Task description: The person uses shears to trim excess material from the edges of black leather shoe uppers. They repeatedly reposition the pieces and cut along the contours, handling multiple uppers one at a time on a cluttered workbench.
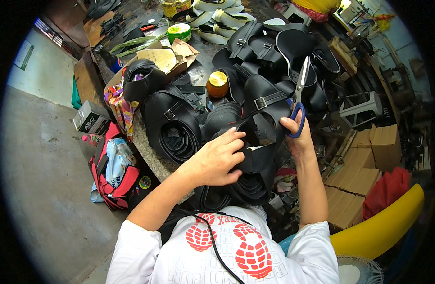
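Note:
Close in front of me, a black shoe upper [248, 163] with a buckled strap is held over a stack of similar black pieces. My left hand [216, 158] has its fingers curled over the near left edge of this upper. In my right hand [298, 134] is a pair of scissors [300, 87] with blue handles, blades pointing up and away from me. The thumb of that hand lies by the upper's right side, next to the strap; the other fingers are mostly hidden. A small pale bit shows at the upper's opening, too small to name.
More black buckled uppers [172, 118] lie heaped on the worktable around an amber jar [217, 84] with a yellow lid. Farther back are a green tin [179, 32] and pale straps [222, 21]. Cardboard boxes [352, 170] and a yellow curved object [378, 227] stand at right.

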Available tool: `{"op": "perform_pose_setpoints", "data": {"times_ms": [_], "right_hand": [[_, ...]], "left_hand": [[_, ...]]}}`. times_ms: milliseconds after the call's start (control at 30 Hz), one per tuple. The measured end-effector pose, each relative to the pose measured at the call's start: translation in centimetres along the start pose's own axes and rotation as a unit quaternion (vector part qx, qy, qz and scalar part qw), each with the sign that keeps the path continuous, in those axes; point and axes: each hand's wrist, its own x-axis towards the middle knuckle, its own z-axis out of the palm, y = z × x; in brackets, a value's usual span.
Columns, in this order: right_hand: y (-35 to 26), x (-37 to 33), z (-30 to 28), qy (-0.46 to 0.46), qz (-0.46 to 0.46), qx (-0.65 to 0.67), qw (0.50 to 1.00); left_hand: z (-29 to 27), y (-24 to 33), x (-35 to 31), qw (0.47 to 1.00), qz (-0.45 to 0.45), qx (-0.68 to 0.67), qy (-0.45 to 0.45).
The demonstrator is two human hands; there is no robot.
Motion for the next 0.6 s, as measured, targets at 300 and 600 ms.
{"op": "perform_pose_setpoints", "data": {"times_ms": [300,600], "right_hand": [[-2.7,-7.9,7.5,-0.037,-0.062,0.065,0.995],[2.0,-11.7,5.4,-0.006,-0.045,-0.184,0.982]], "left_hand": [[2.7,4.0,2.5,0.808,-0.146,-0.542,0.18],[1.4,4.8,1.3,0.581,-0.223,-0.681,0.388]]}}
